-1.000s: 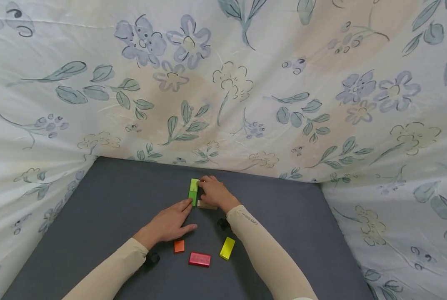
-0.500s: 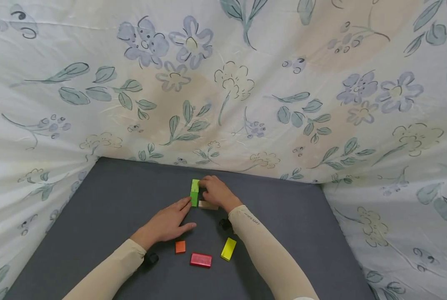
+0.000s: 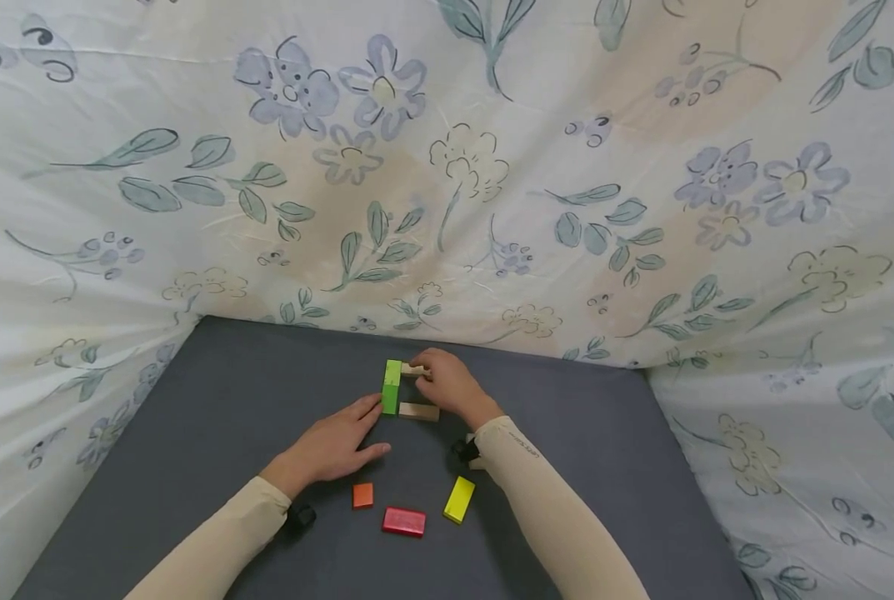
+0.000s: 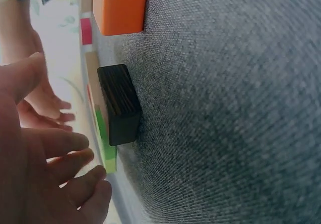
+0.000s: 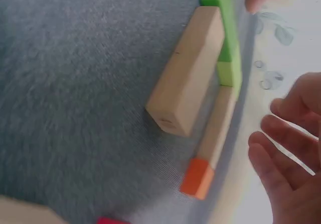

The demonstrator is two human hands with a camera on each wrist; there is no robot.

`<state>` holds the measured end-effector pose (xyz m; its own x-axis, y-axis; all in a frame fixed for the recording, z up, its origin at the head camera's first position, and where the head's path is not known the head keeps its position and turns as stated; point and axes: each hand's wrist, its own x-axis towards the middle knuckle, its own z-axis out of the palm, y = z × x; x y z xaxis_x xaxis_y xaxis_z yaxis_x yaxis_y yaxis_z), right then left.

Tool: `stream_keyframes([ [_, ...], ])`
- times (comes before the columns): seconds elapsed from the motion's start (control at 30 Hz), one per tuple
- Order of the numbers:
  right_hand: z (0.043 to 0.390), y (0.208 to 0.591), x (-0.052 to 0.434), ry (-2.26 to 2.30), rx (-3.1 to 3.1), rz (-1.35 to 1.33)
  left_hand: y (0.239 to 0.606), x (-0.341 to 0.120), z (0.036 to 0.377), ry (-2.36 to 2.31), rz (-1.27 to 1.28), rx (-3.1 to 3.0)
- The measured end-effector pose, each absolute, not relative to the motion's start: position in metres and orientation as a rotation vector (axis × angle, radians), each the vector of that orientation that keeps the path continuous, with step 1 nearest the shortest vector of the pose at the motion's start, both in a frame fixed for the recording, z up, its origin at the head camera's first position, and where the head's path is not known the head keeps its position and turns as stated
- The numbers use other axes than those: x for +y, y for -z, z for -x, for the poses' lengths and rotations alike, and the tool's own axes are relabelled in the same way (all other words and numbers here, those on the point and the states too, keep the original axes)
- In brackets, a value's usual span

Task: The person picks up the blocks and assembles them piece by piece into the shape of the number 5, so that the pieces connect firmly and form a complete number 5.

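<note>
A green block (image 3: 390, 399) and a light green block (image 3: 392, 372) stand end to end in the head view. My left hand (image 3: 334, 446) lies flat with fairly straight fingers, its fingertips at the green block's left side. At the back, a wooden block (image 3: 415, 369) runs right from the light green one. My right hand (image 3: 450, 383) is over its right part; in the right wrist view that hand's loosely bent fingers (image 5: 286, 158) are apart from the blocks. An orange block (image 5: 197, 179) sits at this wooden block's far end. A second wooden block (image 5: 185, 73) lies in front.
Nearer me on the dark grey cloth lie an orange block (image 3: 362, 496), a red block (image 3: 404, 522) and a yellow block (image 3: 459, 500). A black block (image 4: 120, 103) is near my left hand. A floral curtain (image 3: 447, 192) hangs behind.
My right hand has moved right, away from the light green block, uncovering the wooden block at the back. My left hand has stayed nearly still.
</note>
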<state>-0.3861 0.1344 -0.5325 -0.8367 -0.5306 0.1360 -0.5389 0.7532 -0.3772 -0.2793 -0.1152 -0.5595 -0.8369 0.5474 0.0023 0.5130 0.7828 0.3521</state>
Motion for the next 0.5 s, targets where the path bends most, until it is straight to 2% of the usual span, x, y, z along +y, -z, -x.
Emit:
stream_keyframes([
  [0.3, 0.361, 0.528, 0.145, -0.300, -3.058, -1.027, 0.561, -0.107, 0.281, -0.491, -0.868, 2.867],
  [0.5, 0.357, 0.534, 0.146, -0.329, -3.075, -1.027, 0.562, -0.106, 0.281, -0.473, -0.864, 2.875],
])
